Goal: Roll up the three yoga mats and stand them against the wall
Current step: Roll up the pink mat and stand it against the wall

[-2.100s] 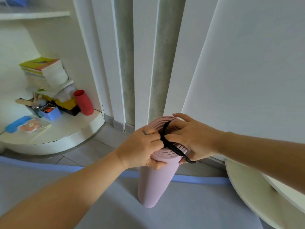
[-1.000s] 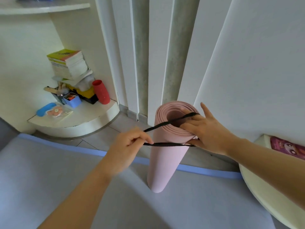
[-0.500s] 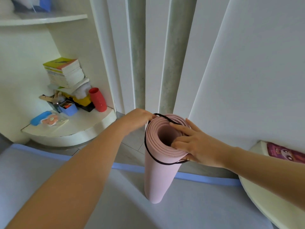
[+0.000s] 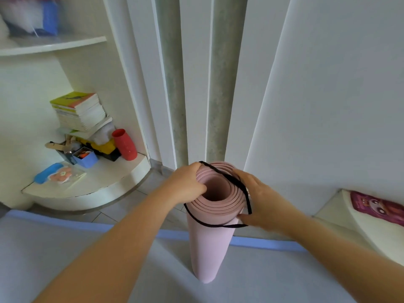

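A pink yoga mat (image 4: 207, 252), rolled up, stands upright on a flat grey mat (image 4: 65, 254) with a blue far edge. A thin black strap (image 4: 227, 225) loops around the roll's top end and crosses its rim. My left hand (image 4: 188, 184) grips the roll's top on the left side, fingers curled over the rim, and holds the strap's far end there. My right hand (image 4: 260, 200) cups the right side of the roll's top, with the strap running under its fingers. White wall panels (image 4: 328, 106) rise right behind the roll.
A low curved white shelf (image 4: 87, 189) at the left carries stacked books (image 4: 78, 110), a red cup (image 4: 124, 144), a small blue box (image 4: 85, 158) and other clutter. Another rounded white ledge (image 4: 371, 232) with a pink printed item (image 4: 378, 206) sits at the right. Tiled floor shows by the wall.
The strap, pulled out sideways by my left hand a second ago, now loops around the roll's top. My left hand has moved onto the rim. My right hand shifted from the opening to the roll's side.
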A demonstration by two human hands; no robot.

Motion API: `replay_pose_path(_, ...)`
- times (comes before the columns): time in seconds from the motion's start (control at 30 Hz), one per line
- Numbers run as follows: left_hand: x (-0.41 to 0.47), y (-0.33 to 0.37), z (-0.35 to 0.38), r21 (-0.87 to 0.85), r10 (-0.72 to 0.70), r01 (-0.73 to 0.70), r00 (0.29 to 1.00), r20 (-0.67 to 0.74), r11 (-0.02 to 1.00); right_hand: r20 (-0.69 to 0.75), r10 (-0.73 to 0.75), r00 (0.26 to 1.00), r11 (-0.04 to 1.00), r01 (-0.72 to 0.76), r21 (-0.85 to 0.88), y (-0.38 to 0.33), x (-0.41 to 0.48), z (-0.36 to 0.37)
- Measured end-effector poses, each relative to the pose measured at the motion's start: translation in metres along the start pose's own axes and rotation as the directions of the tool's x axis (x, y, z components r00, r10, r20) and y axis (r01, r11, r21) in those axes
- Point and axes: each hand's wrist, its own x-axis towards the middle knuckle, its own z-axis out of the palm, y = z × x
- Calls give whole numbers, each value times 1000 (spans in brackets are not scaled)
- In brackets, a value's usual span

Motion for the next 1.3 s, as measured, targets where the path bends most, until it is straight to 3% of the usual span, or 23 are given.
replay_pose_path(0.1, -6, 2, 2, -2, 18, -18, 1000, -20, 1000, 83, 155, 984, 959, -170, 227, 7, 12, -16)
replay_pose_path(0.27, -10, 1, 8, -80, 84, -80, 995, 54, 994, 26, 351, 936, 848, -329, 414, 14, 37, -24)
replay_pose_path(0.43, -14, -8, 9, -118, 128, -119, 989, 70, 986, 171, 496, 851, 632, -489, 601, 14, 61, -10)
replay_pose_path(0.6, -16, -13, 13, -115, 118, -105, 986, 118, 988, 243, 526, 815, 558, -546, 625, 14, 67, 5)
replay_pose_path(0.83, -10, -28, 3, -315, -156, 140, 987, -26, 939, 272, 506, 818, 629, -566, 533, 31, 47, 21)
replay_pose_path(1.0, -3, -31, 8, -537, -330, 268, 944, -20, 800, 319, 539, 779, 518, -606, 604, 25, 18, 46)
replay_pose_path(1.1, 2, -28, 12, -617, -401, 349, 914, 59, 705, 320, 600, 734, 374, -610, 699, 21, 11, 65)
replay_pose_path(1.17, 5, -39, 15, -744, -373, 414, 897, 237, 524, 352, 612, 708, 257, -599, 759, 20, 9, 74)
replay_pose_path(1.23, 5, -58, 19, -826, -283, 490, 864, 418, 278, 381, 587, 714, 153, -560, 814, 19, 6, 78)
replay_pose_path(1.3, 5, -82, 29, -800, -239, 581, 806, 541, 148, 361, 570, 738, 106, -502, 858, 20, 3, 82)
